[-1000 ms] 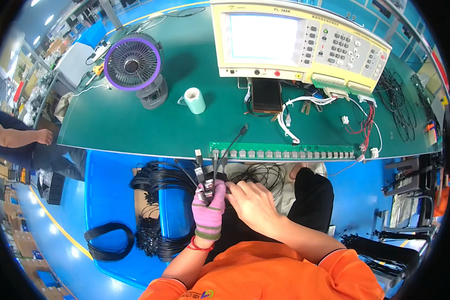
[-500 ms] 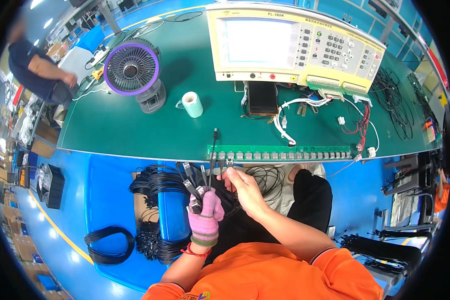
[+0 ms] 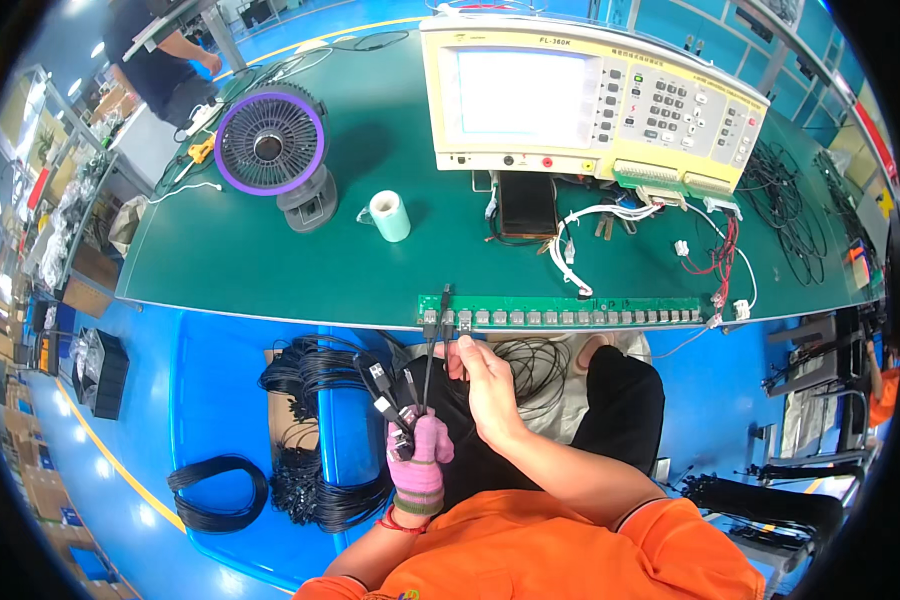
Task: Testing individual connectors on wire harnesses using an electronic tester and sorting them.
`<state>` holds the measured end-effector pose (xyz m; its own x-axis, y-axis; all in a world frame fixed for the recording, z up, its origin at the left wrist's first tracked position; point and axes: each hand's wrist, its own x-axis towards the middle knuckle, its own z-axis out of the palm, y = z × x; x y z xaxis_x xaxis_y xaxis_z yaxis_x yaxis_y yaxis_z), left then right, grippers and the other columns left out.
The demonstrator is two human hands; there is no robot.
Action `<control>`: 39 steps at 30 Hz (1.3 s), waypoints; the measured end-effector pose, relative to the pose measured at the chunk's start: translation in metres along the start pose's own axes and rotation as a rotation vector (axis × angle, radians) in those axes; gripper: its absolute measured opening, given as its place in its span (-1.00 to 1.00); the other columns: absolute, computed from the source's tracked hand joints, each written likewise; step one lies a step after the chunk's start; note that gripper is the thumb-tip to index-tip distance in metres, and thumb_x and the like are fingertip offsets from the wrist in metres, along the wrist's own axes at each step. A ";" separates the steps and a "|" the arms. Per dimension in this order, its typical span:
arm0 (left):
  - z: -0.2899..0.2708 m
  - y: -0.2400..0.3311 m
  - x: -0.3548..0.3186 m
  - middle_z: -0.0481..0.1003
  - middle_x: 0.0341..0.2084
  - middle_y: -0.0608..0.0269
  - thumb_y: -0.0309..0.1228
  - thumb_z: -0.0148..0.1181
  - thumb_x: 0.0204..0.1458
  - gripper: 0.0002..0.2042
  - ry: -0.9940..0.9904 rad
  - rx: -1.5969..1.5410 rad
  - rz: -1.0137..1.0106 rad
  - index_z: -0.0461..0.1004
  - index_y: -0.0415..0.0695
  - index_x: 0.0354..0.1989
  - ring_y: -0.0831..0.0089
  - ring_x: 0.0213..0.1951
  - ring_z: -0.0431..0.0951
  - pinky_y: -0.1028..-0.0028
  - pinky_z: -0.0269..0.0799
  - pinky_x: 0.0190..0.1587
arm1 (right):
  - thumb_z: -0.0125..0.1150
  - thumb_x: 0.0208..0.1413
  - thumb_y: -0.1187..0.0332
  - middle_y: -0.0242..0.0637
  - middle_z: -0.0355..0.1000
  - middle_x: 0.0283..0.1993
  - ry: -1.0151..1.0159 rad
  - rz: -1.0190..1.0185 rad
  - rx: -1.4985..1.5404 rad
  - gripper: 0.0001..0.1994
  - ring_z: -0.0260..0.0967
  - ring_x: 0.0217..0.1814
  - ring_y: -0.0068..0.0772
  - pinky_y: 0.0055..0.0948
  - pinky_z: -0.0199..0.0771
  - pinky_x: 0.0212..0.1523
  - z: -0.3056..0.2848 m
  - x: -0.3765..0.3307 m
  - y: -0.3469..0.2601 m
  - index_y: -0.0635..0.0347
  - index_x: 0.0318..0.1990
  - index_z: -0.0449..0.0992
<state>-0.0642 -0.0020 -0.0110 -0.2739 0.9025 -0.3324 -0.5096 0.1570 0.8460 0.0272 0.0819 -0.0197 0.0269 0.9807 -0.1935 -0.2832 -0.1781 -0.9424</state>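
Note:
My left hand (image 3: 418,455), in a pink glove with striped cuff, is closed around a bunch of black USB cables (image 3: 378,375), their plugs sticking up above the fingers. One strand from that bunch rises to a small black connector (image 3: 446,293) over the board's left end. My bare right hand (image 3: 490,390) pinches a black cable's USB plug (image 3: 465,328) at a socket of the green circuit board (image 3: 545,317). Whether the plug is inside the socket I cannot tell. Other black plugs (image 3: 430,325) stand at the sockets just left of it.
A yellow-framed tester (image 3: 610,95) stands at the back of the green table (image 3: 300,270), wired toward the board. A purple-rimmed fan (image 3: 270,145) and a pale green roll (image 3: 390,217) are on the left. Coiled black cables (image 3: 340,390) lie on a blue surface beside my lap.
My left hand has shifted slightly right and down, and the small connector has dropped to the board's edge. My right hand stays almost in place. A person at the far left has moved farther back.

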 end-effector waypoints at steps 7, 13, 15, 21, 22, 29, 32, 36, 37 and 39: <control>-0.002 -0.005 -0.001 0.27 -0.69 0.36 -0.39 0.08 0.11 -0.85 -0.026 -0.056 0.042 0.32 -0.19 -0.24 0.61 -0.72 0.19 0.60 0.09 -0.68 | -0.08 0.27 0.19 -0.33 0.47 -0.30 0.002 0.012 0.018 -0.65 0.20 -0.36 -0.61 -0.57 0.18 -0.25 -0.003 0.002 0.002 0.29 -0.37 0.48; -0.005 -0.006 -0.002 0.27 -0.69 0.35 -0.37 0.07 0.13 -0.82 -0.070 -0.052 0.033 0.30 -0.20 -0.22 0.59 -0.71 0.20 0.57 0.11 -0.67 | -0.08 0.27 0.18 -0.34 0.45 -0.33 0.030 0.016 0.100 -0.66 0.22 -0.34 -0.60 -0.56 0.18 -0.24 0.001 0.001 -0.002 0.26 -0.37 0.48; -0.010 -0.012 -0.003 0.28 -0.67 0.33 -0.36 0.08 0.13 -0.81 -0.085 -0.112 0.045 0.31 -0.21 -0.21 0.58 -0.70 0.22 0.57 0.13 -0.65 | -0.06 0.28 0.19 -0.36 0.44 -0.34 0.053 0.020 0.118 -0.66 0.23 -0.35 -0.61 -0.57 0.22 -0.24 0.007 -0.002 -0.005 0.29 -0.35 0.49; -0.010 -0.017 -0.009 0.31 -0.65 0.29 -0.33 0.12 0.11 -0.77 -0.115 -0.007 0.141 0.31 -0.22 -0.20 0.57 -0.68 0.25 0.57 0.17 -0.63 | -0.08 0.29 0.12 -0.45 0.36 -0.43 0.058 0.020 0.135 -0.64 0.17 -0.37 -0.65 -0.60 0.17 -0.25 0.009 0.003 -0.003 0.24 -0.33 0.47; -0.010 -0.019 -0.011 0.31 -0.65 0.29 -0.33 0.12 0.11 -0.77 -0.117 -0.009 0.140 0.31 -0.22 -0.20 0.57 -0.68 0.25 0.57 0.17 -0.63 | -0.07 0.28 0.10 -0.48 0.33 -0.43 0.041 0.031 0.091 -0.63 0.15 -0.38 -0.66 -0.61 0.15 -0.27 0.006 0.003 -0.004 0.23 -0.32 0.47; -0.021 -0.039 -0.023 0.32 -0.62 0.29 -0.15 0.08 0.13 -0.64 -0.144 0.138 0.164 0.35 -0.27 -0.18 0.55 -0.60 0.28 0.58 0.17 -0.54 | 0.00 0.21 -0.01 -0.55 0.27 -0.41 -0.037 0.162 -0.132 -0.61 0.13 -0.37 -0.70 -0.67 0.12 -0.33 -0.029 -0.019 -0.045 0.19 -0.26 0.44; -0.017 -0.043 -0.031 0.33 -0.58 0.30 0.00 -0.03 0.16 -0.52 -0.171 0.155 0.032 0.38 -0.28 -0.18 0.56 -0.54 0.28 0.62 0.18 -0.47 | 0.02 0.21 0.06 -0.52 0.30 -0.46 -0.117 0.156 -0.123 -0.65 0.15 -0.43 -0.71 -0.67 0.14 -0.38 -0.032 -0.017 -0.056 0.20 -0.28 0.45; -0.003 -0.024 -0.027 0.42 -0.54 0.21 -0.24 -0.04 0.16 -0.76 -0.095 0.265 0.170 0.35 -0.20 -0.31 0.55 -0.63 0.33 0.60 0.19 -0.58 | 0.00 0.24 0.18 -0.50 0.32 -0.59 -0.081 0.055 -0.109 -0.71 0.15 -0.56 -0.73 -0.69 0.16 -0.49 -0.036 -0.012 -0.051 0.22 -0.33 0.49; -0.006 -0.014 -0.013 0.44 -0.53 0.20 -0.16 -0.04 0.17 -0.68 -0.126 0.364 0.198 0.35 -0.20 -0.43 0.53 -0.63 0.35 0.59 0.23 -0.56 | -0.01 0.25 0.17 -0.47 0.34 -0.57 -0.133 0.106 -0.071 -0.70 0.17 -0.54 -0.72 -0.68 0.18 -0.48 -0.040 -0.014 -0.045 0.23 -0.34 0.49; -0.009 -0.013 0.002 0.40 -0.60 0.26 -0.30 -0.03 0.18 -0.75 0.033 0.409 0.322 0.37 -0.22 -0.44 0.52 -0.59 0.37 0.50 0.36 -0.41 | -0.02 0.25 0.15 -0.44 0.37 -0.55 -0.175 0.168 -0.054 -0.67 0.18 -0.54 -0.71 -0.66 0.19 -0.49 -0.045 -0.016 -0.034 0.22 -0.36 0.49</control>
<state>-0.0654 -0.0054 -0.0265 -0.3934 0.9186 -0.0363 -0.0366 0.0239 0.9990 0.0794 0.0690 0.0036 -0.1842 0.9351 -0.3026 -0.2179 -0.3391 -0.9152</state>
